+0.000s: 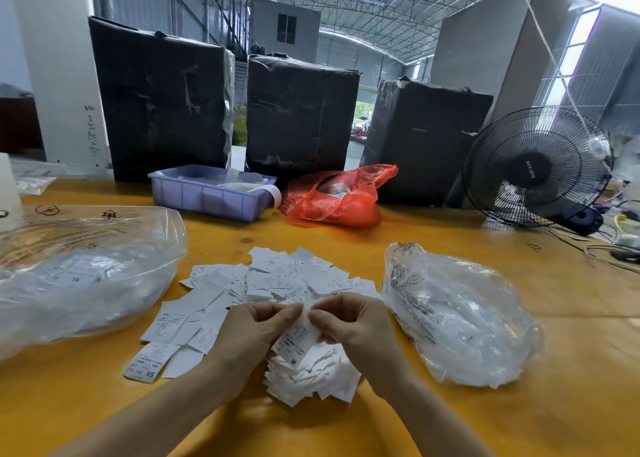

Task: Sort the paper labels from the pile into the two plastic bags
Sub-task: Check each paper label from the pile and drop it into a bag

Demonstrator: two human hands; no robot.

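Yellow table (450,422) bears label pile (277,280) amid warehouse clutter.

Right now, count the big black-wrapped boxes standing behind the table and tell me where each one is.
3. The left box stands behind the purple tray, the middle box behind the red bag, and the right box beside the fan. More may be hidden behind them.

Label pile (277,283) lies on table (450,422) between two bags (86,276).
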